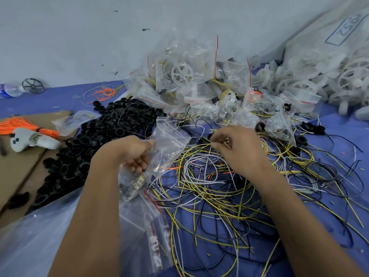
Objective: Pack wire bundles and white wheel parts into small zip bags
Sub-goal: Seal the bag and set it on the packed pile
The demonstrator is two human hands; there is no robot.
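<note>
My left hand (131,154) grips a small clear zip bag (169,140) by its edge; the bag hangs open above the blue surface with small parts at its bottom. My right hand (237,148) pinches yellow wires (201,145) at the top of a loose tangle of yellow, black and white wires (219,196). A heap of filled zip bags (189,82) with white wheels inside lies behind. Loose white wheel parts (329,82) pile up at the far right.
A mound of black rings (95,140) lies left of the hands. Cardboard (18,170) at the left carries an orange wire bundle (22,124) and a white controller (30,139). A large clear plastic sheet (40,236) and empty zip bags (157,226) lie near me.
</note>
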